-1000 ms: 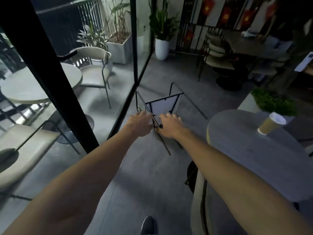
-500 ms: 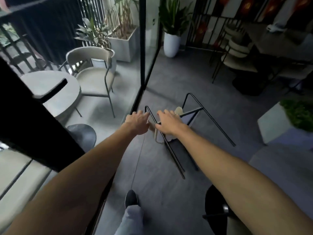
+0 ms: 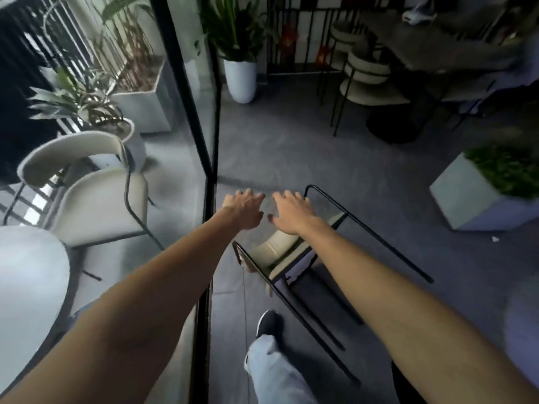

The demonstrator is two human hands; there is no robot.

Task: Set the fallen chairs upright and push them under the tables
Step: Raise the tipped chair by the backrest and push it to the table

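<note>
— Where's the chair?
— The fallen chair [image 3: 277, 249] lies tipped over on the grey floor [image 3: 291, 147], just beside the glass partition [image 3: 189, 106], with its black legs sticking out sideways.
— And the hands?
— The left hand [image 3: 243, 209] and right hand [image 3: 291, 215] both reach over it, fingers spread, gripping nothing. I can't tell whether the right fingertips touch the leg loop.

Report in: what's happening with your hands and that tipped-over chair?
Left hand and right hand open, no grip. Fallen chair off its feet, legs pointing back toward me. Glass partition close beside it; shoe near its legs.
</note>
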